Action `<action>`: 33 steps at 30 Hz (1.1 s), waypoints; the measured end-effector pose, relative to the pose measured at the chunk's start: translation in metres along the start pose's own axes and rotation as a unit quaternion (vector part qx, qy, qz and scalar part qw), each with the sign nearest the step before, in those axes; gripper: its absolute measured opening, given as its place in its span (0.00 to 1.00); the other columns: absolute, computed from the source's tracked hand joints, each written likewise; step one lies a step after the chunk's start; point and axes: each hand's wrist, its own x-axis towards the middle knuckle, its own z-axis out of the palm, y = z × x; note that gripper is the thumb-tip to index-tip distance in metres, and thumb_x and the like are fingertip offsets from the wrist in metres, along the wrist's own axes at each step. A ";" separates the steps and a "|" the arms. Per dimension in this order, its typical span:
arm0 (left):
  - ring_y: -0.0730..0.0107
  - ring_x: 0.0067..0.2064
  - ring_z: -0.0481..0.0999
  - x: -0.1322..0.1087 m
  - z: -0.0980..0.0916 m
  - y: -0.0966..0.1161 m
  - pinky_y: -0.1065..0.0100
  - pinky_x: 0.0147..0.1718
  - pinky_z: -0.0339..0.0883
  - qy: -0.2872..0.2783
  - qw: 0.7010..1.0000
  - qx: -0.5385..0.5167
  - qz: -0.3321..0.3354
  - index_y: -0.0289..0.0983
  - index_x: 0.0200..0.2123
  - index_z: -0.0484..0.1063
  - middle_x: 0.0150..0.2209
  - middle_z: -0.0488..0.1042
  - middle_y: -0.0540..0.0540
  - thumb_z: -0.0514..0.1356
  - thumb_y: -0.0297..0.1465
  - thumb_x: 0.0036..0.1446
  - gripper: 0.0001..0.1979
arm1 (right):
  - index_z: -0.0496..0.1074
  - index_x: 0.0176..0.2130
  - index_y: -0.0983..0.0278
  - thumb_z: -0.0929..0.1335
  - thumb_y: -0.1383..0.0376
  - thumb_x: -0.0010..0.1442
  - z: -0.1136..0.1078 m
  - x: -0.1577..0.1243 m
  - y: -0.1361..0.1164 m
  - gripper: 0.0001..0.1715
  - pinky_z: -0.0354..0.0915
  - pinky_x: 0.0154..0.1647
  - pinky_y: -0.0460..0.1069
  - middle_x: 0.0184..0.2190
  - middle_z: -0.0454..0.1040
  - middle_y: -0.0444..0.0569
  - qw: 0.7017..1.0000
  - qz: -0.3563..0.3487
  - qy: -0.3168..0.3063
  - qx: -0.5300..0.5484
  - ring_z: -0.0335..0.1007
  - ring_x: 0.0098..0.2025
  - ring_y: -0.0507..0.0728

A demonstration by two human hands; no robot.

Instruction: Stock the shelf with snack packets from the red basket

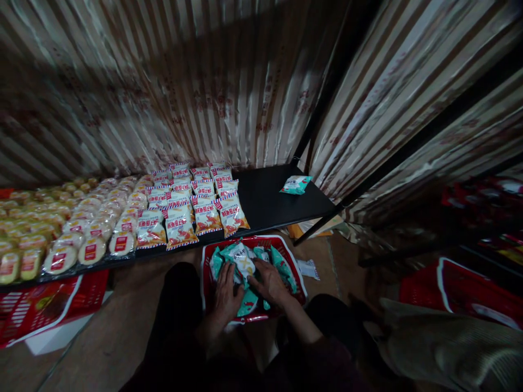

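A red shopping basket (303,291) with a white rim stands on the floor between the knees, with several teal-and-white snack bags inside. My left hand (226,294) lies over the bags at the left, its fingers stretched out and apart from the thumb. On the other side, my right hand (270,281) has its thumb and fingers at the edge of a snack bag (242,260) on top of the pile. That bag leans between both hands, its white printed face upward. A single matching teal bag (296,185) lies on the black shelf (261,204).
Orange-and-white snack bags (180,223) stand in rows on the shelf, beside round wrapped cakes (92,249) and yellow packs (30,261). Slanting black posts (314,230) frame the shelf's right end. Red baskets (53,307) sit at both sides. Another person's sleeve or leg (445,348) shows lower right.
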 end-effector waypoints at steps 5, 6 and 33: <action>0.56 0.64 0.57 -0.002 -0.016 -0.006 0.54 0.61 0.56 -0.002 1.000 -0.009 -0.028 0.32 0.59 0.60 0.65 0.55 0.35 0.52 0.30 0.57 0.26 | 0.69 0.53 0.65 0.63 0.58 0.60 0.005 -0.004 0.001 0.24 0.62 0.56 0.57 0.53 0.71 0.58 0.997 0.045 0.055 0.015 0.67 0.55 0.64; 0.56 0.64 0.58 -0.003 -0.019 -0.008 0.54 0.61 0.57 0.000 0.999 -0.003 -0.038 0.32 0.58 0.63 0.65 0.56 0.36 0.52 0.29 0.57 0.24 | 0.70 0.53 0.65 0.63 0.57 0.60 0.005 -0.004 0.003 0.25 0.62 0.57 0.58 0.53 0.70 0.59 0.996 0.050 0.067 0.014 0.66 0.56 0.64; 0.54 0.66 0.52 -0.020 -0.017 0.048 0.52 0.64 0.47 -0.199 0.980 -0.022 -0.007 0.32 0.62 0.58 0.65 0.54 0.35 0.54 0.36 0.56 0.31 | 0.58 0.62 0.67 0.59 0.48 0.59 -0.023 -0.008 -0.019 0.39 0.56 0.60 0.57 0.58 0.66 0.59 0.958 0.233 0.123 0.110 0.62 0.60 0.64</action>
